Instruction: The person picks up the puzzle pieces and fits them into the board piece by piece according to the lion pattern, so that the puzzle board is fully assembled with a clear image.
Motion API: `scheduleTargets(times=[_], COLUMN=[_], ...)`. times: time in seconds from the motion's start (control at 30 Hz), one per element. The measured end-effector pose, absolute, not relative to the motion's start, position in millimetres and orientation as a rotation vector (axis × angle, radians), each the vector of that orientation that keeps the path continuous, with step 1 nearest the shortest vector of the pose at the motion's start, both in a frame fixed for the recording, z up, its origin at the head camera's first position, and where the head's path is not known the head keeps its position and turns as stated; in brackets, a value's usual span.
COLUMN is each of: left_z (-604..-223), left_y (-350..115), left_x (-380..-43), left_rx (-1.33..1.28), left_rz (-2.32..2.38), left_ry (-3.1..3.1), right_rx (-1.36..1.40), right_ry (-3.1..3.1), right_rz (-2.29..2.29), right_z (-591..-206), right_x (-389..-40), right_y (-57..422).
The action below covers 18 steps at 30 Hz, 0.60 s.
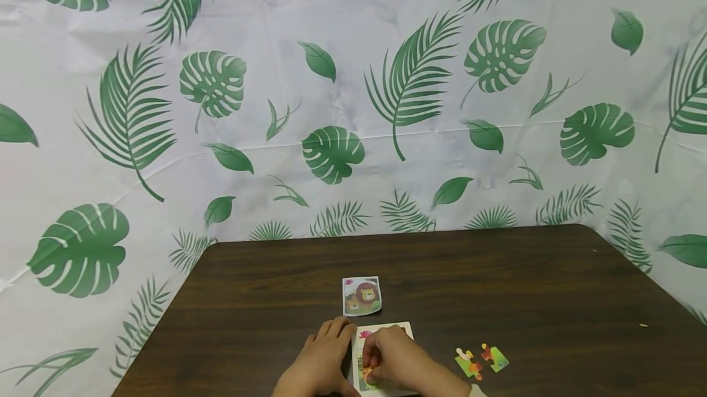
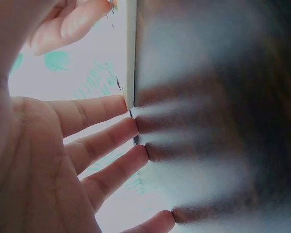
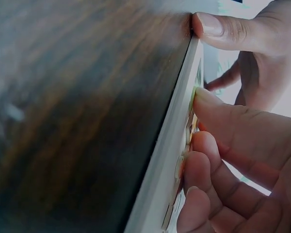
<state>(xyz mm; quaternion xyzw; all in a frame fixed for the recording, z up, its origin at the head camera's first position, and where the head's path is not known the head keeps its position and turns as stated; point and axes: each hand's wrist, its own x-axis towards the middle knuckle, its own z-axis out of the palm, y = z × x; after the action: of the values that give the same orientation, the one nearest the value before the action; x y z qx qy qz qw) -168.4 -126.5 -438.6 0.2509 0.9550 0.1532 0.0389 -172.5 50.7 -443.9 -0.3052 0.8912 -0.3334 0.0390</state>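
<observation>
A small white-framed jigsaw board [image 1: 406, 327] lies on the table in the head view, jungle-picture pieces [image 1: 366, 380] in its left part. My left hand [image 1: 321, 355] rests at the board's left side, fingers extended; in the left wrist view the fingertips [image 2: 141, 151] touch the tabletop, the index at the frame's corner. The left thumb [image 3: 228, 32] presses the frame's end in the right wrist view. Over the board, my right hand [image 1: 396, 357] has its fingers curled, thumb and index pinching a jigsaw piece [image 3: 192, 109], mostly covered by the fingers, at the board's surface.
Beyond the board lies a square picture card [image 1: 361, 297] with two lions. Two loose jigsaw pieces [image 1: 469, 364] lie to the right of my right hand. The dark wooden table [image 1: 265, 286] ends at a leaf-printed white cloth [image 1: 265, 108] behind it.
</observation>
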Motion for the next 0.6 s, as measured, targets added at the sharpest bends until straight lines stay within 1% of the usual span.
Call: scheduleTargets(times=[0.3,0.43,0.6], left_z=[-438.2,-439.7,-437.6], left_y=[-127.0,-127.4,-128.1], left_x=[-168.7,-169.8,-171.0], left_rx=[0.773,0.76,0.736], left_rz=[0.482,0.5,0.505], left_ry=[2.914,2.896,2.865], right_rx=[-0.99,-1.005,-0.93], right_ry=[2.71,2.572,2.46], right_rz=[-0.978,-1.159,-1.315], right_z=[-442.0,-439.5,-431.6], right_x=[-172.7,-173.9,-178.3], right_y=[50.8,57.7,74.2])
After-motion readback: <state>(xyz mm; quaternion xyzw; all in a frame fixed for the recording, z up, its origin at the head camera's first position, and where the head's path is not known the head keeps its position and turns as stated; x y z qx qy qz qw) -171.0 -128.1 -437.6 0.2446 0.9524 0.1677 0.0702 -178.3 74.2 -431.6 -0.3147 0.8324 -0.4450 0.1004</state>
